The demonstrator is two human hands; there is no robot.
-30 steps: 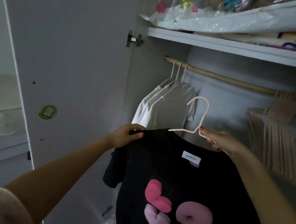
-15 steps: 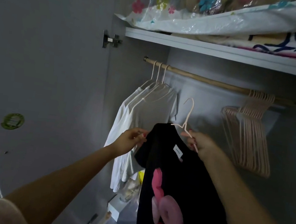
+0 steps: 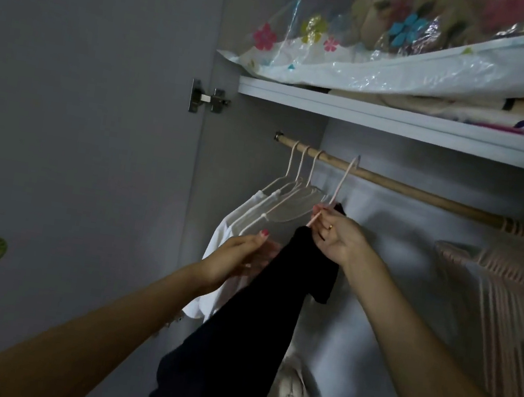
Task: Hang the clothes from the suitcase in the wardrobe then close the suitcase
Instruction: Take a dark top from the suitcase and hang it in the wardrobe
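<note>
The wardrobe (image 3: 401, 124) is standing open; the black T-shirt (image 3: 255, 326) is hanging edge-on beside the white shirts (image 3: 251, 217); its pink hanger (image 3: 341, 183) is hooking the rod (image 3: 408, 189) (right hand (image 3: 337, 240) pinching the hanger's arm); the left hand (image 3: 238, 256) is resting flat, fingers straight, against the shirt.

White shelf (image 3: 401, 124) bears a floral plastic bag (image 3: 410, 64) and folded blankets (image 3: 470, 112)
</note>
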